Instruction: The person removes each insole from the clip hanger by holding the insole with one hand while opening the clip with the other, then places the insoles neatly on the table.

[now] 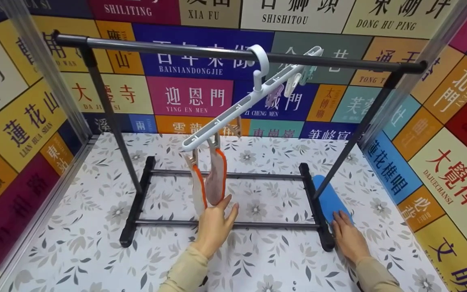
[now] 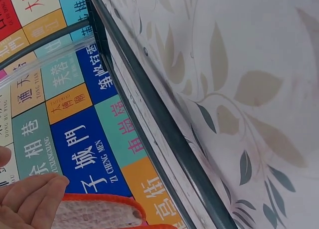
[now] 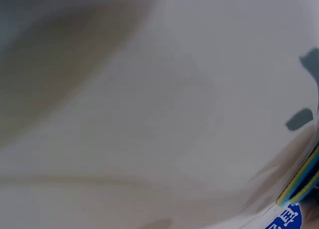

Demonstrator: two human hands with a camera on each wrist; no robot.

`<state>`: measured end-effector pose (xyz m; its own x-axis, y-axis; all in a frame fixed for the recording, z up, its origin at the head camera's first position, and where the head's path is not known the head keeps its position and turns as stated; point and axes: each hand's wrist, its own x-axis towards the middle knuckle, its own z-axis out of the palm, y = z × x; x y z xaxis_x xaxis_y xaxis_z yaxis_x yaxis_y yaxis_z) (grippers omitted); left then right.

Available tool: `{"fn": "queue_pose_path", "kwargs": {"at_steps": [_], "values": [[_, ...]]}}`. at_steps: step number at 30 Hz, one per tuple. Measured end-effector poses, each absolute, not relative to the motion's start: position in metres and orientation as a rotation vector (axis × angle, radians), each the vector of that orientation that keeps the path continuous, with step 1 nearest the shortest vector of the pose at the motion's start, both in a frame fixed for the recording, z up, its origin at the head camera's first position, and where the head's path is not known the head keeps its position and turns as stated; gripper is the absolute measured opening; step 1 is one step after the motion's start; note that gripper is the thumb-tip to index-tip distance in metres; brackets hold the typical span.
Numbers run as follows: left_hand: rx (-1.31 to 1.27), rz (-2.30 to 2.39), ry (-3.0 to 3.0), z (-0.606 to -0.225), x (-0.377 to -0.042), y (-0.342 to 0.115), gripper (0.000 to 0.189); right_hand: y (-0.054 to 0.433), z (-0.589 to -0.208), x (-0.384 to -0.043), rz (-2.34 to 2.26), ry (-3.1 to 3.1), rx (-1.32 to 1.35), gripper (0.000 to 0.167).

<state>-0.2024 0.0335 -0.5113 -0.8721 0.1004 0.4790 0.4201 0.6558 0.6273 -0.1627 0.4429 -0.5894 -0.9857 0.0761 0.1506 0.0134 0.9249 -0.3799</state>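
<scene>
Two pale insoles with orange edges, the left one [image 1: 198, 186] and the right one [image 1: 216, 178], hang from clips at the near end of a white hanger [image 1: 233, 109]. My left hand [image 1: 213, 225] is at their lower ends, its fingers extended and touching them. In the left wrist view, the fingers [image 2: 35, 201] overlap an orange-edged insole [image 2: 94, 212]. On the table at the right lies a blue insole [image 1: 327, 194]. My right hand [image 1: 349, 239] rests its fingers on the near end of it. Layered yellow-and-blue insole edges [image 3: 299, 176] show in the right wrist view.
A black metal rack [image 1: 201, 49] holds the hanger by its hook [image 1: 262, 59]. Purple [image 1: 275, 95], white [image 1: 293, 85] and green clips [image 1: 307, 74] hang at the hanger's far end. The rack's right foot [image 1: 318, 219] stands beside the blue insole. Printed panels [image 1: 193, 95] enclose the flowered table [image 1: 95, 251].
</scene>
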Motion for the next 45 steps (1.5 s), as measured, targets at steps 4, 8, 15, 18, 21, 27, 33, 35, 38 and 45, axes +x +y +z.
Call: {"fn": "queue_pose_path", "kwargs": {"at_steps": [4,8,15,18,21,27,33,35,38,45], "values": [[-0.416,-1.057,-2.457,-0.512,-0.200,0.033,0.035,0.440,-0.590,-0.163,0.577,-2.879,-0.083,0.045],[-0.412,-1.014,-2.468,-0.512,-0.196,0.033,0.034,0.436,-0.588,-0.163,0.608,-2.858,-0.112,0.047],[-0.421,-1.029,-2.462,-0.514,-0.191,0.032,0.030,0.426,-0.588,-0.164,0.639,-2.728,-0.095,0.043],[-0.428,-1.025,-2.446,-0.514,-0.190,0.028,0.027,0.420,-0.587,-0.166,0.632,-2.688,-0.086,0.040],[-0.401,-1.006,-2.433,-0.510,-0.188,0.024,0.024,0.412,-0.586,-0.167,0.611,-2.638,-0.058,0.035],[-0.356,-1.007,-2.409,-0.494,-0.183,0.015,0.024,0.391,-0.583,-0.172,0.633,-2.574,0.029,0.030],[-0.329,-1.007,-2.370,-0.477,-0.187,0.007,0.029,0.369,-0.579,-0.179,0.676,-2.557,0.078,0.030],[-0.323,-1.004,-2.359,-0.473,-0.188,0.005,0.030,0.362,-0.579,-0.181,0.676,-2.559,0.076,0.030],[-0.318,-0.995,-2.348,-0.466,-0.188,0.002,0.029,0.351,-0.579,-0.185,0.688,-2.570,0.085,0.030],[-0.338,-1.010,-2.323,-0.447,-0.187,-0.001,0.031,0.323,-0.575,-0.198,0.709,-2.567,0.142,0.030]]}}
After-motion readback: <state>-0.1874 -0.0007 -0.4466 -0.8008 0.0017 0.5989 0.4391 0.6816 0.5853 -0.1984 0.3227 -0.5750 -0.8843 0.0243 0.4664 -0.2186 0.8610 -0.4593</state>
